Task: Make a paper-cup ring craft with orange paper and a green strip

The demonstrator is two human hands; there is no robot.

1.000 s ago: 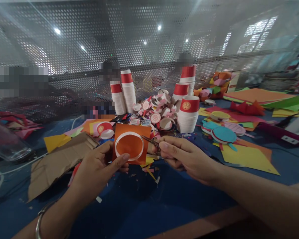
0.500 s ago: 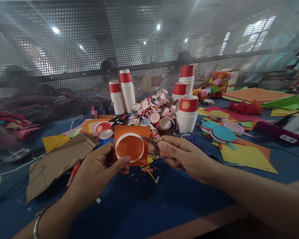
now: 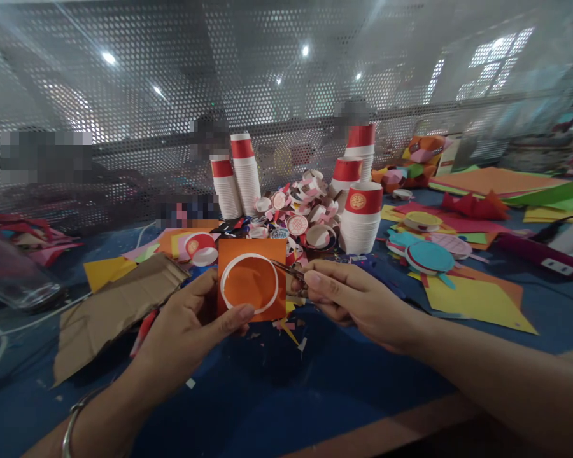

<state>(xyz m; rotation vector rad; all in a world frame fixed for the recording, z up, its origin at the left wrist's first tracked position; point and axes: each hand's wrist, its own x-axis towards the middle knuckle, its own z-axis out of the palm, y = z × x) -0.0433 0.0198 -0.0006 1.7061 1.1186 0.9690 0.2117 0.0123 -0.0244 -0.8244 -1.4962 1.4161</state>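
Observation:
An orange square of paper (image 3: pixel 252 286) with a white ring (image 3: pixel 225 280) on it is pinched in my left hand (image 3: pixel 191 327), the thumb over the ring's lower edge. My right hand (image 3: pixel 358 299) is closed on dark scissors (image 3: pixel 291 271), whose tips reach the ring's upper right side. Part of the scissors' handle is hidden by my fingers. Behind the paper lies a heap of cut cup pieces and paper scraps (image 3: pixel 298 213).
Stacks of paper cups (image 3: pixel 360 219) flank the heap. Brown cardboard (image 3: pixel 119 312) and a clear glass (image 3: pixel 16 273) lie at left. Yellow paper (image 3: pixel 477 302), a blue disc (image 3: pixel 430 256) and a purple object (image 3: pixel 537 254) are at right. A perforated screen (image 3: pixel 267 76) stands behind.
The orange paper has turned slightly in my left hand, whose thumb sits a little farther right. My right hand and the scissors have barely moved.

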